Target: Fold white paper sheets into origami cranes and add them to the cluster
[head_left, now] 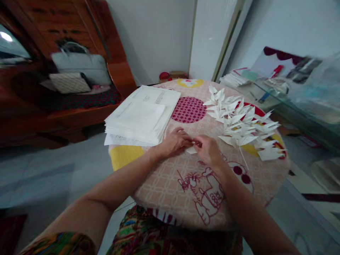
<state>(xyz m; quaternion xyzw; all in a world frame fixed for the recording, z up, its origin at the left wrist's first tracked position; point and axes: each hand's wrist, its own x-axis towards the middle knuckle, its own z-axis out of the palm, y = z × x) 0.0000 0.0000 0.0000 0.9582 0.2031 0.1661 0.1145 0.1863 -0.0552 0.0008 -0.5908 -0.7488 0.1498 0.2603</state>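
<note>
A: Location, grip?
B: White paper [191, 150] sits between paper stack [140, 115] and folded pieces [240, 122]. Right hand [208, 149] pinches it; left hand [175, 143] meets it, hold unclear.
A: Risks?
B: Uneven pressure could skew a crease; right hand drifting outward could scatter folded pieces.

A carved wooden bench [118, 76] bearing a handbag [82, 65] and a round table [273, 180] draped in a cartoon-print cloth [170, 184] mark the room as part of a home.
</note>
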